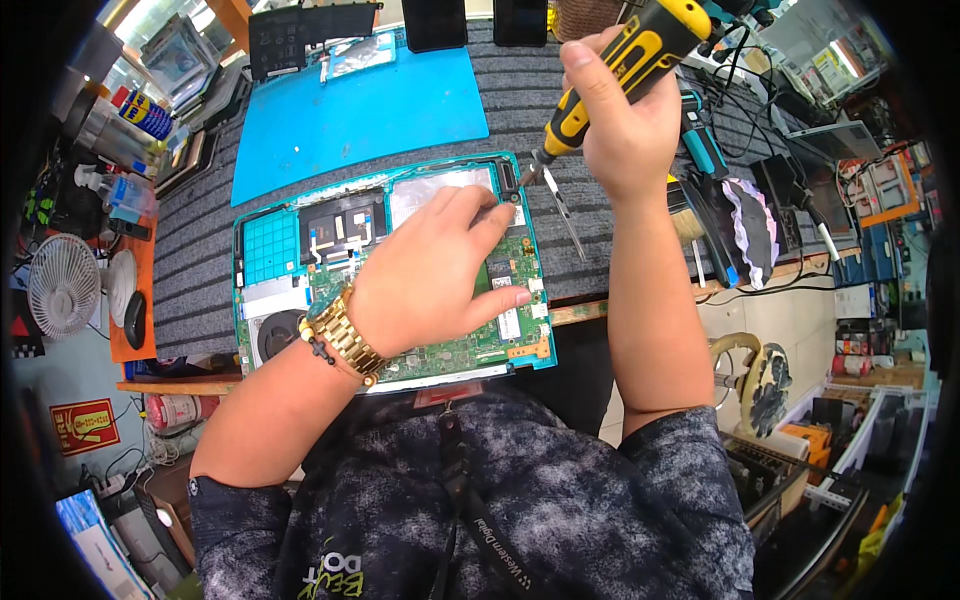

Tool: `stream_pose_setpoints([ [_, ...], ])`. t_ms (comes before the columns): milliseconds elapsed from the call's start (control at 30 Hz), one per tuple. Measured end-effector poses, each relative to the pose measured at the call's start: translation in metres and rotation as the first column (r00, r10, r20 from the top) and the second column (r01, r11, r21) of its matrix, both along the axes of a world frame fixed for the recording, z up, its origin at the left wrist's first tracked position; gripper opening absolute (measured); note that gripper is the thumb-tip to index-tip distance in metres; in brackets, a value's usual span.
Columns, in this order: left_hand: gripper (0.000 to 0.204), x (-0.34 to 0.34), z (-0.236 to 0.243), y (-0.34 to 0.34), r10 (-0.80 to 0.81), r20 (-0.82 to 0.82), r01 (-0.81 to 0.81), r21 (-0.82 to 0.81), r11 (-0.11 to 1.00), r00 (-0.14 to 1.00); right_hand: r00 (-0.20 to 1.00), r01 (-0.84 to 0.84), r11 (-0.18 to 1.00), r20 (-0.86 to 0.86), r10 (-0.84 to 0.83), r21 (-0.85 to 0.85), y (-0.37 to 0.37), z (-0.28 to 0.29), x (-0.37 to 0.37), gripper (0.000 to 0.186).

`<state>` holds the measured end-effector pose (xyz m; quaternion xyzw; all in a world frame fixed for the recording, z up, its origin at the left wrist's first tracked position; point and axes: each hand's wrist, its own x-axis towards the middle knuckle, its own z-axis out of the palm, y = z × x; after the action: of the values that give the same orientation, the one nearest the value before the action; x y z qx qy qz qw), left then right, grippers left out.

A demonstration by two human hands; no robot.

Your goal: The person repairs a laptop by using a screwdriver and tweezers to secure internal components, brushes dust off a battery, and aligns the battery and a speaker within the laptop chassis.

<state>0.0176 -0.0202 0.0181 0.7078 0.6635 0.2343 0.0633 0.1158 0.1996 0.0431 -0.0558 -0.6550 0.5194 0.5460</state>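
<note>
An opened laptop base [270,248] with a teal frame lies at the table's near edge, its green circuit board [430,352] exposed. My left hand [420,265] rests across it, fingers apart. Its fingertips touch down near the far right corner, and the thumb points right over the board. My right hand [632,145] is wrapped around a yellow and black power screwdriver [650,45], tilted with its bit down at that same corner. Whether the bit sits in a screw is too small to tell. A slim silver tool [566,215] lies just right of the base.
Beyond the base lies a blue panel [360,110], with a black laptop battery [275,45] behind it. At the right are a teal and black tool [703,140], a brush [685,215] and cables. A white fan [65,285] and a spray can [145,115] stand left.
</note>
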Motion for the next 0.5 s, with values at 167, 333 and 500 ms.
stream_pose_setpoints([
  [167,0.08,0.004,-0.003,-0.001,-0.002,-0.026,0.002,0.008,1.0,1.0,0.996,-0.091,0.996,-0.001,0.091,-0.002,-0.009,-0.007,0.002,0.013],
  [333,0.081,0.004,0.001,-0.001,-0.005,-0.01,0.005,-0.008,1.0,1.0,0.991,-0.135,0.991,0.022,0.135,0.0,-0.011,-0.012,0.002,0.016],
  [500,0.077,0.001,0.001,-0.002,-0.018,0.01,0.018,0.002,1.0,1.0,0.992,-0.124,0.992,-0.014,0.124,-0.001,-0.014,-0.012,-0.001,0.014],
])
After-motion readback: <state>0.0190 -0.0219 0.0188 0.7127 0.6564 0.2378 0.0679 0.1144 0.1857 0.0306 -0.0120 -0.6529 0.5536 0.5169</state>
